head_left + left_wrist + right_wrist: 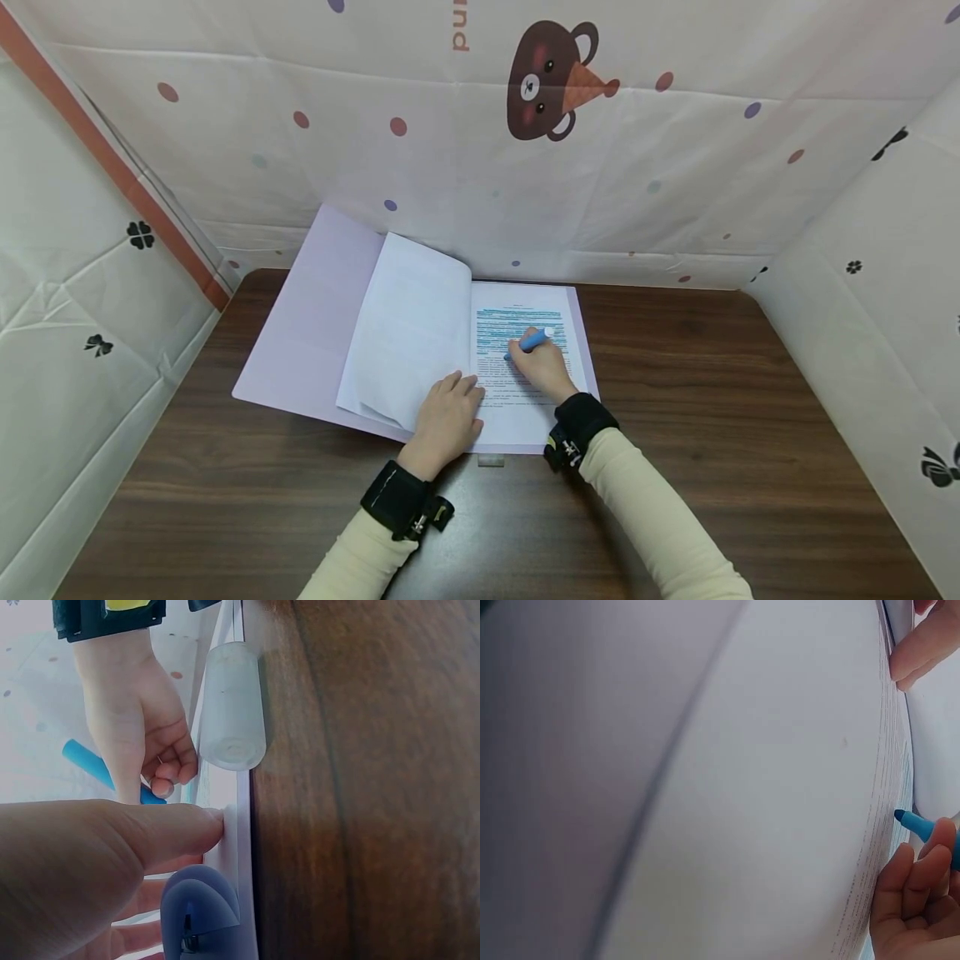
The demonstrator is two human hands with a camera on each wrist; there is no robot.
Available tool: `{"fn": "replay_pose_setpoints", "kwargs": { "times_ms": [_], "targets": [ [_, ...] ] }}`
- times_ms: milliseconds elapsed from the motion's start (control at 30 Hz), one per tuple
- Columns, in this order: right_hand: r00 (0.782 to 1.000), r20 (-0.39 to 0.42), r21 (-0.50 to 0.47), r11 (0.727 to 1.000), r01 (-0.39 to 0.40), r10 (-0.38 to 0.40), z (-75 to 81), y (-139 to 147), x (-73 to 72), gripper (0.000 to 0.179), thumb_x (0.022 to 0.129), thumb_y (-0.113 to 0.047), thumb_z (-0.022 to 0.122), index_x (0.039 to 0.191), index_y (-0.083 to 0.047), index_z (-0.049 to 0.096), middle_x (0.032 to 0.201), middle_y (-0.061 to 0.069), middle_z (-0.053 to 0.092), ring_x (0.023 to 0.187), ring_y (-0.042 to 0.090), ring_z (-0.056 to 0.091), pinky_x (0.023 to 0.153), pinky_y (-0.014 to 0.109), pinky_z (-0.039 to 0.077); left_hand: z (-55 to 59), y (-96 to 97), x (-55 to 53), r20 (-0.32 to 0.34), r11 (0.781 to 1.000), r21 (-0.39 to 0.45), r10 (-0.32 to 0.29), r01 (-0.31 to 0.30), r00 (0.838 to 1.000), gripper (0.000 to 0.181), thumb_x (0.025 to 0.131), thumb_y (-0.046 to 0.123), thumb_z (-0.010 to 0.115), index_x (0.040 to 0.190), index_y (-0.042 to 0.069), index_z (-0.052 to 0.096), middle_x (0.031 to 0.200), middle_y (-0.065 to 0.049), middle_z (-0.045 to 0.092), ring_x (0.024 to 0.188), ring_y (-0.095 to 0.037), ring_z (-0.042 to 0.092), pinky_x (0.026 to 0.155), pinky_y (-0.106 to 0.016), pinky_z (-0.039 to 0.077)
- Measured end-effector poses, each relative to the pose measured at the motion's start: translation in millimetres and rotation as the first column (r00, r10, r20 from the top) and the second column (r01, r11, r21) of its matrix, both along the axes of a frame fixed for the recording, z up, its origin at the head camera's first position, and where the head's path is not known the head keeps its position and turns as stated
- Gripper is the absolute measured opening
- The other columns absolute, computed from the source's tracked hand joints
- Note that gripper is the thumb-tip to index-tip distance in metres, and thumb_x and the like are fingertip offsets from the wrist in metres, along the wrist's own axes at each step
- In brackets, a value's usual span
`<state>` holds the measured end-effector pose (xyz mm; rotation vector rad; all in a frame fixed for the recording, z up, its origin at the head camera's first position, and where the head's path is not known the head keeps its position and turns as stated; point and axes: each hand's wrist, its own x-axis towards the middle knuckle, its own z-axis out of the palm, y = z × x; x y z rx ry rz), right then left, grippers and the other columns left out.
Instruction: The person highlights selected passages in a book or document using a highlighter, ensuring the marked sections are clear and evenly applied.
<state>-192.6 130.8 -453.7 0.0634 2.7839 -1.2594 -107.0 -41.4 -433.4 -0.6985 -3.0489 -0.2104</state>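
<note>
My right hand (547,372) grips a blue highlighter (536,340) over the right-hand page (517,425) of an open lilac folder (300,333). The highlighter slants, its dark chisel tip low over the printed lines in the right wrist view. Blue marking covers the upper lines of text (517,329), while the lower lines are plain. My left hand (446,417) rests with straight fingers near the fold, partly on the turned-over white sheets (412,325). In the left wrist view its thumb (187,829) lies on the page by the folder's near edge.
The folder lies on a dark wooden table (712,417), its cover spread to the left. A pale cylindrical piece (234,712) sits at the folder's near edge. Printed cloth (450,167) hangs behind the table and at both sides.
</note>
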Motion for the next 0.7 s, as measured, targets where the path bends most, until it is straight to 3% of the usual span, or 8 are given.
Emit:
{"fn": "replay_pose_setpoints", "kwargs": {
  "times_ms": [700],
  "targets": [
    [1.000,-0.018,0.038,0.999,0.015,-0.014,0.5,7.9,1.0,0.028,0.092,-0.027,0.050,0.072,-0.011,0.039,0.062,0.000,0.038,0.053,0.015,0.037,0.048,0.024,0.029,-1.7,-0.2,0.4,-0.021,1.000,0.030,-0.003,0.004,1.000,0.043,0.078,0.026,0.071,0.117,0.008,0.063,0.128,-0.011,0.056,0.124,-0.031,0.044,0.103,-0.043,0.035]
  ]
}}
